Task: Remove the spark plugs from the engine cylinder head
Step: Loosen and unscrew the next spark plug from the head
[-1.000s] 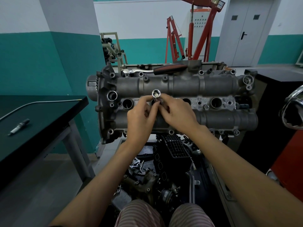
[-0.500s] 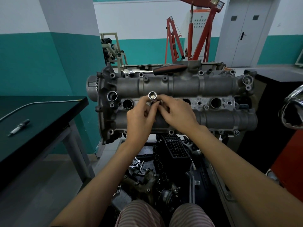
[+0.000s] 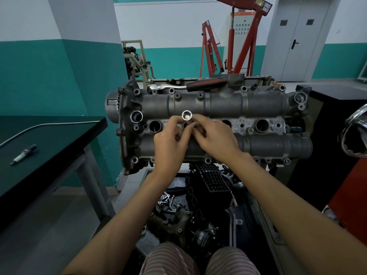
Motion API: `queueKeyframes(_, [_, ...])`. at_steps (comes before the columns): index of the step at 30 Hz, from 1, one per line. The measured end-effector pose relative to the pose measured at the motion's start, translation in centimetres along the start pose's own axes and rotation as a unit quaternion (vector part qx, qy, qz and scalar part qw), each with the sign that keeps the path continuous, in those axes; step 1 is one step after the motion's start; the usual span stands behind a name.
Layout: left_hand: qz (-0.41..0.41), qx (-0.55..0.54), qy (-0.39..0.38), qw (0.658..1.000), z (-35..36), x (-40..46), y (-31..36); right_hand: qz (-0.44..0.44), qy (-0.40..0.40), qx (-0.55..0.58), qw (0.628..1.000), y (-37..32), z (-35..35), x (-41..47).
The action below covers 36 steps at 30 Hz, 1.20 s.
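While pinched between the fingertips (image 3: 193,124) of both hands, shiny silver spark-plug socket (image 3: 186,115) standing in second plug well from left, open end up toward camera. Left hand (image 3: 168,143) curled round socket shaft from left side; right hand (image 3: 215,138) curled on it from right, fingers together against the tool. Can't tell whether a plug sits inside the socket.

Outward: grey cast-aluminium cylinder head (image 3: 214,124) lying crosswise, three other plug wells (image 3: 155,126) open and dark, nothing visible inside. Chrome ratchet with black-and-red handle (image 3: 188,85) resting along far top edge of head, untouched.

Below head: black plastic intake manifold (image 3: 208,185) and loose greasy engine parts (image 3: 172,213) on floor between knees, striped trousers (image 3: 170,261) at bottom edge.

Left: dark green-topped workbench (image 3: 49,139), one removed spark plug (image 3: 24,154) lying on it, well apart from head, thin curved metal rod (image 3: 39,127) beyond it. Background: red engine hoist (image 3: 238,46), grey double door (image 3: 297,40).
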<state>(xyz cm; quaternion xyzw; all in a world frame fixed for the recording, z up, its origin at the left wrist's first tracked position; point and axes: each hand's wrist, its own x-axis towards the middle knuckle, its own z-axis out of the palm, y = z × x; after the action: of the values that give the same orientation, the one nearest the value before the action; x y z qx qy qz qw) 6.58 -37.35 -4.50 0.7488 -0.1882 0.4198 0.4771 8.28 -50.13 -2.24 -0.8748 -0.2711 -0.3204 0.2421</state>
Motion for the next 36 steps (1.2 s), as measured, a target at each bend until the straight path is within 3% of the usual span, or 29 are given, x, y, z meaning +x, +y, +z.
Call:
queueKeyframes(4, [-0.024,-0.015,0.016,0.999,0.36,0.05,0.32,0.038,0.002,0.019,0.999,0.45,0.35,0.19])
queueKeyframes(13, [0.026,0.014,-0.014,0.999,-0.08,-0.1,-0.26,-0.028,0.026,-0.04,0.998,0.48,0.39,-0.09])
queueKeyframes(20, [-0.017,-0.008,0.009,1.0,0.31,-0.11,0.18,0.029,-0.004,-0.005,1.0,0.53,0.48,0.12])
queueKeyframes(28, [0.039,0.035,-0.021,0.998,-0.26,-0.14,-0.16,-0.043,0.033,-0.048,0.997,0.39,0.48,-0.27])
queueKeyframes(36, [0.0,0.005,0.006,1.0,0.22,0.02,-0.19,0.04,0.011,0.002,0.999,0.59,0.64,0.1])
